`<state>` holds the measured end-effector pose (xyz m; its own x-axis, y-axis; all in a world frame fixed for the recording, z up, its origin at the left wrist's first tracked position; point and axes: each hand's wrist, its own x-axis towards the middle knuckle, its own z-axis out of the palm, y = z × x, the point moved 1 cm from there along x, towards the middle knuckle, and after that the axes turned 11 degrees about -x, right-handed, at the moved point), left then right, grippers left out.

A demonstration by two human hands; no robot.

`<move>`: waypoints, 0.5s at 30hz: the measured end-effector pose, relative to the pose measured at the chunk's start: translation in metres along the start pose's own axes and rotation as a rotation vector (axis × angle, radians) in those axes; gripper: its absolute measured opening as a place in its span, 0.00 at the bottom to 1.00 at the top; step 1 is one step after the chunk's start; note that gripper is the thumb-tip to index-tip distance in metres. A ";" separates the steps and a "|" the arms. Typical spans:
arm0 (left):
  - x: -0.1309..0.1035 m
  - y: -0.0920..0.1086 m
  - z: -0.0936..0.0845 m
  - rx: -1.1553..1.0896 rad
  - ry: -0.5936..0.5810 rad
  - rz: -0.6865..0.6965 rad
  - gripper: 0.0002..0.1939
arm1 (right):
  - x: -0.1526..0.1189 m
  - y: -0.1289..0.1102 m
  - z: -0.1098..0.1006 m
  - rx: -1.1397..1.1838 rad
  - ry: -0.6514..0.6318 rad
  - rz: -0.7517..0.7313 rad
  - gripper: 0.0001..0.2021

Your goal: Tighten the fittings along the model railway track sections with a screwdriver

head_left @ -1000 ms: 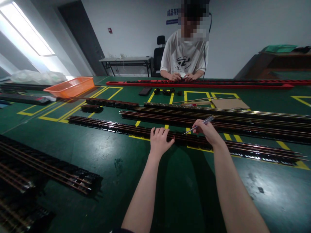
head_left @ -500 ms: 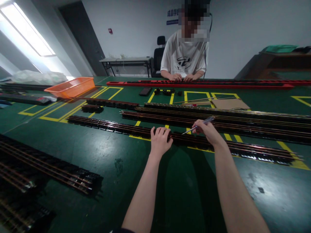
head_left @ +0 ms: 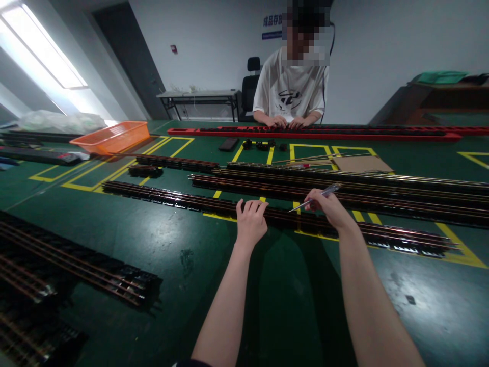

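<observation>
A long black segmented strip with copper-coloured rods along it [head_left: 183, 199] lies across the green table in front of me. My left hand [head_left: 252, 219] rests on its middle, fingers bent over the strip and thumb on the near side. In my right hand [head_left: 324, 205] is a slim screwdriver [head_left: 305, 204] with a clear-looking handle, held like a pen. Its thin shaft slants down to the left, and the tip is at the strip, right of my left hand. Whether the tip touches a rod or the black part, I cannot tell.
Similar strips [head_left: 382, 196] lie just beyond, and more [head_left: 76, 255] at the near left. Farther off are an orange basket [head_left: 110, 138], cardboard [head_left: 361, 163] and a long red tray [head_left: 344, 135]. A co-worker [head_left: 290, 92] sits opposite, both hands at the tray.
The strip under my hands has slid to the left. My right hand with the screwdriver has shifted slightly right; my left hand has stayed nearly in place.
</observation>
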<state>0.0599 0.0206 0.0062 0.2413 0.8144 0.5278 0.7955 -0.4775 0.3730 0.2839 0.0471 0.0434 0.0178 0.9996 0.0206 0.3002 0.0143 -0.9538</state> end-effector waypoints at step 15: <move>0.000 0.000 0.000 0.019 -0.003 -0.005 0.21 | -0.002 -0.002 -0.005 -0.008 0.037 0.014 0.09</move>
<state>0.0601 0.0209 0.0062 0.2390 0.8176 0.5239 0.8070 -0.4673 0.3610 0.2881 0.0445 0.0470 0.0570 0.9982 0.0180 0.3077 -0.0004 -0.9515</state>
